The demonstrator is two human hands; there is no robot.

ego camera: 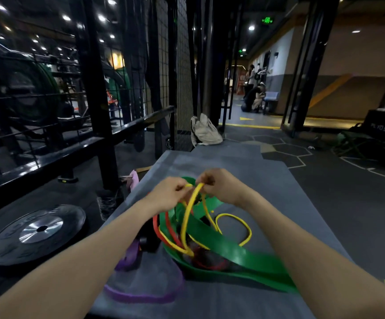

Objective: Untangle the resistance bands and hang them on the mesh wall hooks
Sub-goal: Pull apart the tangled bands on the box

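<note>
Both hands, left hand and right hand, pinch the yellow band in their fingers, lifting it above the tangled pile on the mat to isolate one loop.

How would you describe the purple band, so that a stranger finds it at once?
Start at the grey mat in the middle, where the tangled bands lie. The purple band is at the near left edge of the pile, nearer the weight plate. It alone is purple; the bands around it are green, yellow and red.
</note>
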